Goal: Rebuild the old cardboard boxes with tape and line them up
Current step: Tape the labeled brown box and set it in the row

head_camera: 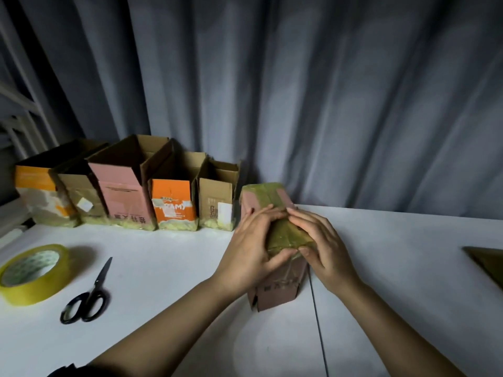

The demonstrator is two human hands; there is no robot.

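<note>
A small pinkish-brown cardboard box [275, 291] stands upside down on the white table [408, 268], its upper face covered with yellowish tape. My left hand [251, 244] presses on the box's left side and top, fingers spread over the tape. My right hand [318, 242] presses the taped top from the right, its fingertips meeting those of the left. A row of several rebuilt boxes [123, 191] stands open-topped along the back left, bottoms taped. A roll of yellow tape [32, 273] lies at the left, black scissors [88, 295] beside it.
A grey curtain [299, 91] hangs behind the table. At the right edge lies the corner of a flat cardboard piece [487, 258]. A seam [317, 322] runs across the tabletop under the box. A white rack [19, 104] shows at far left.
</note>
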